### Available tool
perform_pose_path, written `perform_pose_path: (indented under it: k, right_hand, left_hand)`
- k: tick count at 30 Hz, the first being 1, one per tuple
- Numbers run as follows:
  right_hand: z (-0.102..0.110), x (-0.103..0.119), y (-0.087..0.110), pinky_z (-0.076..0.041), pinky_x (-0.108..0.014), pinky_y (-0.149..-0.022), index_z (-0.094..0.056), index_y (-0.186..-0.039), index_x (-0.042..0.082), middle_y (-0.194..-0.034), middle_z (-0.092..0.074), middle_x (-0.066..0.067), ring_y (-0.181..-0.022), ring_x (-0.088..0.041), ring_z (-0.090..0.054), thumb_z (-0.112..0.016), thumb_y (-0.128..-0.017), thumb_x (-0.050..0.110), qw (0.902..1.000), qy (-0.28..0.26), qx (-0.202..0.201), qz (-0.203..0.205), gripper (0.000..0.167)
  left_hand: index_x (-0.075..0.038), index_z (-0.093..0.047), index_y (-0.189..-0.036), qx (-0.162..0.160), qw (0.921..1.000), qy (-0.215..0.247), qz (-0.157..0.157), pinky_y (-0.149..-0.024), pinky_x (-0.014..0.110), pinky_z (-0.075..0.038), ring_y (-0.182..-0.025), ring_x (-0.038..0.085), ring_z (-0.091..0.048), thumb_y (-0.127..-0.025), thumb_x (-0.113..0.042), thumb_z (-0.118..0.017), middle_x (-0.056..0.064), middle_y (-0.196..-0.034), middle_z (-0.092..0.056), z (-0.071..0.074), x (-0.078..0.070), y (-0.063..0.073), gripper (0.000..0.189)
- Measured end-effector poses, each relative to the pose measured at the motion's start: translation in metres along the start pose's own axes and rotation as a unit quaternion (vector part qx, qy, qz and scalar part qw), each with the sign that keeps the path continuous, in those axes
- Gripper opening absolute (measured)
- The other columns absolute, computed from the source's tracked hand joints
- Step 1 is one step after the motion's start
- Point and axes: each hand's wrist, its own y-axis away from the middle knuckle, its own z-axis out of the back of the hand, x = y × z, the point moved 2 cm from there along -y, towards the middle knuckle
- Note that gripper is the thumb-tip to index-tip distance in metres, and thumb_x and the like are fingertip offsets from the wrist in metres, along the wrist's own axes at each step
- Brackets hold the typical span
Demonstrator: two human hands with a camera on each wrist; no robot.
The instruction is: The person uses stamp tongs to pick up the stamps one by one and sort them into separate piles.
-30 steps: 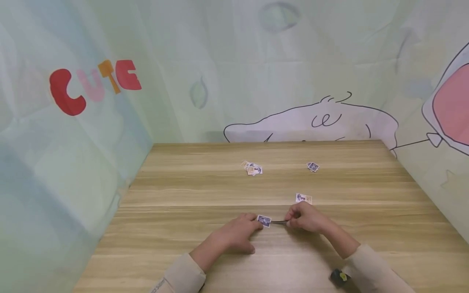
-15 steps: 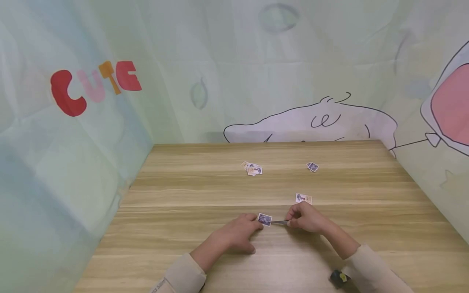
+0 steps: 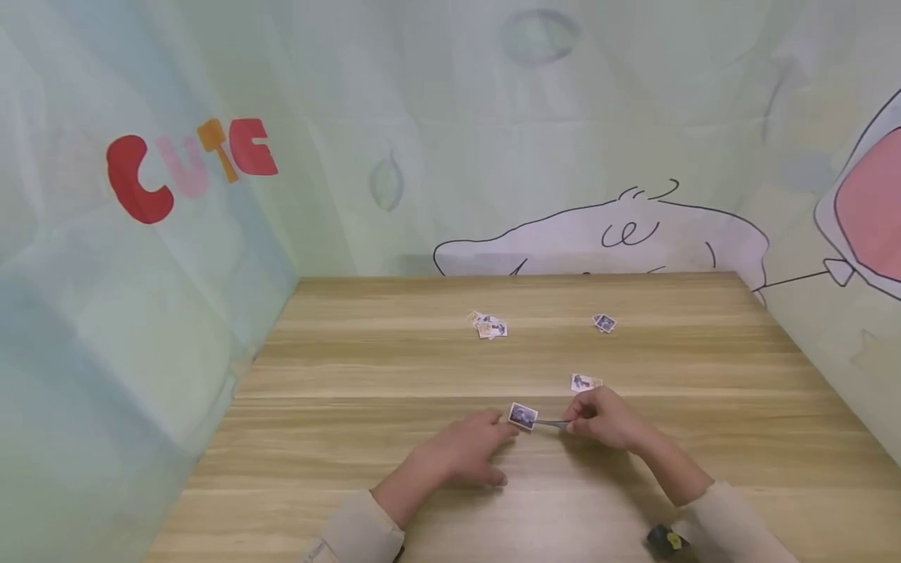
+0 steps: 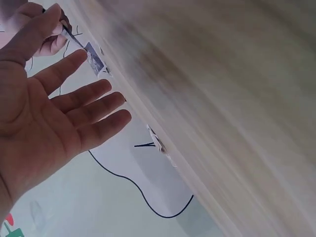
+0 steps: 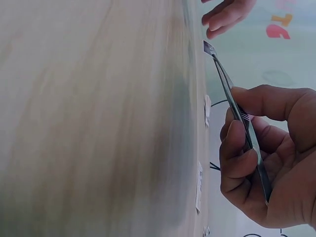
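My right hand point(image 3: 607, 420) pinches a pair of metal tweezers point(image 5: 240, 115) between thumb and fingers. At the tweezers' tips is a small dark stamp point(image 3: 523, 416) with a white border, tilted up off the wooden table in the left wrist view. My left hand point(image 3: 470, 447) holds nothing; its fingers point(image 4: 89, 94) are spread and relaxed, the fingertips close beside the stamp's left edge. A pale stamp with a purple and orange picture point(image 3: 584, 382) lies on the table just beyond my right hand.
Farther back on the wooden table point(image 3: 380, 352) lies a loose pile of pale stamps point(image 3: 490, 325). To its right is a small pile of dark stamps point(image 3: 604, 323). A small black object with a yellow mark point(image 3: 664, 539) sits by my right sleeve. Printed cloth walls point(image 3: 352, 195) border the table.
The tweezers have lifted the dark stamp, which moves slightly right and away from my left fingertips and now tilts. The head view has shifted a little.
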Motion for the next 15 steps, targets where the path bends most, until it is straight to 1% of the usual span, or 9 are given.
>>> perform_pose_path:
  k: [3,7,11,13,15]
  right_hand:
    - [0.003,-0.001,0.002,-0.042,-0.026,-0.055,-0.066,-0.082,0.000,-0.071,-0.057,-0.001,-0.065,-0.017,-0.048,-0.066,-0.078,0.000,0.9999,-0.006,-0.003,-0.009,0.004]
    - [0.006,-0.003,0.004,-0.043,-0.026,-0.056,-0.066,-0.082,0.000,-0.072,-0.057,-0.001,-0.066,-0.017,-0.049,-0.066,-0.077,-0.001,0.9997,-0.016,-0.011,-0.012,0.005]
    - [0.013,-0.006,0.008,-0.044,-0.026,-0.058,-0.066,-0.082,-0.002,-0.074,-0.058,-0.003,-0.068,-0.018,-0.050,-0.065,-0.076,-0.002,0.9994,-0.022,-0.027,-0.006,0.006]
    - [0.017,-0.006,0.010,-0.044,-0.027,-0.059,-0.066,-0.083,-0.002,-0.075,-0.059,-0.004,-0.069,-0.019,-0.050,-0.063,-0.076,-0.002,0.9992,-0.025,-0.031,-0.009,0.007]
    - [0.022,-0.007,0.012,-0.044,-0.027,-0.060,-0.066,-0.084,-0.003,-0.075,-0.059,-0.006,-0.070,-0.019,-0.050,-0.061,-0.077,-0.003,0.9989,-0.024,-0.037,-0.016,0.008]
  left_hand:
    - [-0.014,-0.055,-0.129,-0.008,1.0000,-0.003,-0.004,-0.087,0.030,-0.045,-0.102,0.018,-0.053,-0.071,-0.033,-0.078,0.006,-0.117,-0.055,0.003,-0.002,-0.004,0.065]
    - [-0.014,-0.054,-0.129,-0.011,0.9999,0.004,-0.004,-0.087,0.031,-0.045,-0.103,0.018,-0.053,-0.073,-0.033,-0.077,0.006,-0.117,-0.055,0.004,-0.002,-0.008,0.064]
    - [-0.015,-0.052,-0.131,-0.009,0.9998,0.019,-0.001,-0.092,0.034,-0.043,-0.111,0.020,-0.050,-0.075,-0.033,-0.075,0.007,-0.126,-0.051,0.005,-0.003,-0.012,0.064]
    - [-0.015,-0.052,-0.131,-0.004,0.9998,0.020,0.004,-0.096,0.036,-0.040,-0.117,0.022,-0.047,-0.076,-0.034,-0.075,0.009,-0.131,-0.049,0.004,-0.003,-0.014,0.063]
    - [-0.015,-0.053,-0.131,-0.002,0.9998,0.018,0.007,-0.097,0.037,-0.039,-0.118,0.023,-0.046,-0.076,-0.034,-0.074,0.010,-0.133,-0.047,0.003,-0.004,-0.016,0.062]
